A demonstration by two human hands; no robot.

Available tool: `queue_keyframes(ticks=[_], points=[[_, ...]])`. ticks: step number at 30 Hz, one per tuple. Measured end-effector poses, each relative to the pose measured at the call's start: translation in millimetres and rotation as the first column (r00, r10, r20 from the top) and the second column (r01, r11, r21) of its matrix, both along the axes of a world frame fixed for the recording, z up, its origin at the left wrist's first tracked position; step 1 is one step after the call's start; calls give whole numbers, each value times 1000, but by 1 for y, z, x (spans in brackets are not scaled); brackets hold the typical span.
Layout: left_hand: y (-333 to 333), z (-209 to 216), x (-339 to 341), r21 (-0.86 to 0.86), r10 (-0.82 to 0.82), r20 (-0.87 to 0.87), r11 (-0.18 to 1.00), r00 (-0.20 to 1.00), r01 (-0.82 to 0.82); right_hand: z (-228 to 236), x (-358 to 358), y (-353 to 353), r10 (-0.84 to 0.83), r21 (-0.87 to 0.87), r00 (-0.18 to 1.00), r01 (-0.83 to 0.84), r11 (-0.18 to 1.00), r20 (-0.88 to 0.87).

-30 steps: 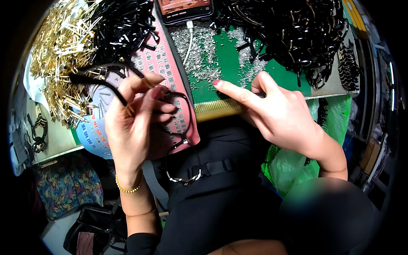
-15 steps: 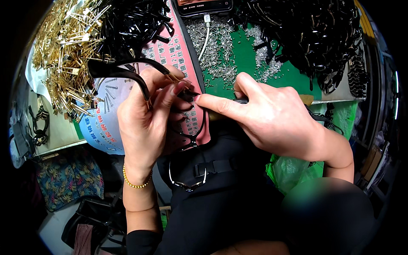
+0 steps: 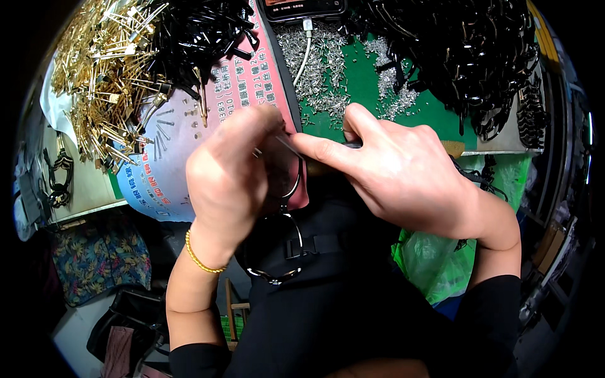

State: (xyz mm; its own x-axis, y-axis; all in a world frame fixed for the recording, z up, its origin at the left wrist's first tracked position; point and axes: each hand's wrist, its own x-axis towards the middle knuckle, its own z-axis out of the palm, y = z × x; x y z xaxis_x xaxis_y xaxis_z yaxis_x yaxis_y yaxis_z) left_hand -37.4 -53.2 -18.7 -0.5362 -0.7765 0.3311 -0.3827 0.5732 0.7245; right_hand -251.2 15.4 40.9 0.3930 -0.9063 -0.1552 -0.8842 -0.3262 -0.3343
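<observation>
My left hand (image 3: 230,167) is closed around one end of a dark eyeglass frame (image 3: 282,215). The frame hangs below the fingers, its rims running down in front of my lap, with light glinting along them. Its temples are not visible past my hand. My right hand (image 3: 403,167) comes in from the right, its index finger stretched to the frame's end beside the left fingers. The other right fingers are curled; a bit of something dark (image 3: 354,145) shows in them, too hidden to name. A thin grey bar (image 3: 290,146) lies between the two hands.
Gold metal parts (image 3: 113,69) and black temples (image 3: 201,38) are heaped at the left. Small silver screws (image 3: 321,69) lie scattered on a green mat (image 3: 359,75) below a phone (image 3: 305,9) with a white cable (image 3: 307,53). Black eyewear parts (image 3: 454,57) pile up at the right, above a green bag (image 3: 435,258).
My left hand has turned over and the frame with it, so the temples that stuck up at the left are out of sight. My right hand has hardly moved.
</observation>
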Motion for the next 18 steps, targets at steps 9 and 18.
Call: queue_keyframes(ticks=[9, 18], points=[[-1, 0, 0, 460, 154, -130, 885, 979, -78, -6, 6, -1, -67, -76, 997, 69, 995, 28], [0, 9, -4, 522, 175, -160, 850, 971, -68, -14, 14, 4, -36, -330, 975, -40, 943, -220]])
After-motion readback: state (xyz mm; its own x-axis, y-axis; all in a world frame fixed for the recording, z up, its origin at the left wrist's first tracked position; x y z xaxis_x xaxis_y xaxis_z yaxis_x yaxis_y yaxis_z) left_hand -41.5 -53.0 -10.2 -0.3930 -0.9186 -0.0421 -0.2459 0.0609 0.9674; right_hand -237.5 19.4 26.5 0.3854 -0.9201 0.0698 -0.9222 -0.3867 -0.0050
